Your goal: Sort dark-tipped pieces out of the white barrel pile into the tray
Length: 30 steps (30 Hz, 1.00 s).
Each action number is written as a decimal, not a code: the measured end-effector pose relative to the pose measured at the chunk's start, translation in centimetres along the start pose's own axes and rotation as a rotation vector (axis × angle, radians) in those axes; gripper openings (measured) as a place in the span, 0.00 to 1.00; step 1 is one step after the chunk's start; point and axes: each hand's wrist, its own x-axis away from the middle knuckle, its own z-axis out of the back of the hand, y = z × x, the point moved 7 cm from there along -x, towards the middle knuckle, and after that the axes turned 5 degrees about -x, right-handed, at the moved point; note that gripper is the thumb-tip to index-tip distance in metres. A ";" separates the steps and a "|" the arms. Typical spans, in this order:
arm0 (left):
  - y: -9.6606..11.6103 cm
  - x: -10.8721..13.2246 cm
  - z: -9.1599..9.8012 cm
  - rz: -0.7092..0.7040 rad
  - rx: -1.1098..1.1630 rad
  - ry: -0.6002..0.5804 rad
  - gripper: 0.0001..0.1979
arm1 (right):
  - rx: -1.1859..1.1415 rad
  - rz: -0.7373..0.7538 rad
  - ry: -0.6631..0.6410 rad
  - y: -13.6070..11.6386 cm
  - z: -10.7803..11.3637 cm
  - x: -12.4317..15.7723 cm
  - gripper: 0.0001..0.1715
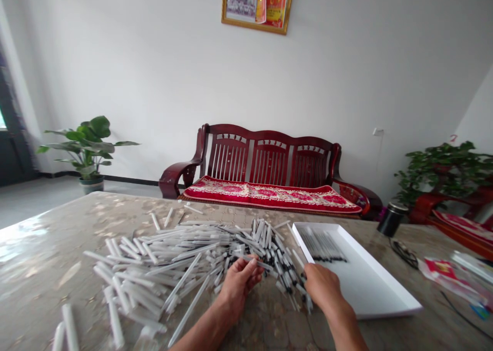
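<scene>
My left hand [242, 278] pinches a slim translucent tube [264, 265] between thumb and fingers, above the near side of a large loose pile of whitish tubes [181, 261]. My right hand [323, 288] is curled closed by the left wall of a shallow white tray [379, 269]. Its fingertips face away from me, so what they grip, if anything, is hidden. Just beyond them lies a pale stick [298, 259]. Black-ended tubes [283, 263] lie heaped between my two hands. Inside the tray, thin dark-tipped sticks [321, 244] are lined up side by side at the far end.
A patterned cover lies over the table [34, 269]. Loose white tubes [69, 326] lie at the near left. Right of the tray are a black cylinder [392, 219], a dark cable [403, 253] and red plastic packaging [442, 271]. A wooden bench [269, 158] stands behind the table.
</scene>
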 end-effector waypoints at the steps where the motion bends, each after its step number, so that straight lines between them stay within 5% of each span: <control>1: 0.1 0.0 0.1 -0.008 0.000 0.007 0.24 | -0.006 -0.004 0.003 -0.1 -0.1 0.0 0.19; 11: 0.6 -0.3 0.9 -0.077 0.022 0.100 0.26 | -0.024 -0.037 -0.005 -1.6 1.7 0.1 0.15; 19: 1.0 -0.5 1.3 -0.133 0.051 0.121 0.24 | -0.539 0.383 0.156 -7.5 3.5 0.9 0.14; 30: 0.7 -0.8 1.6 -0.123 0.057 0.142 0.25 | -0.549 0.459 0.328 -8.8 3.5 1.9 0.15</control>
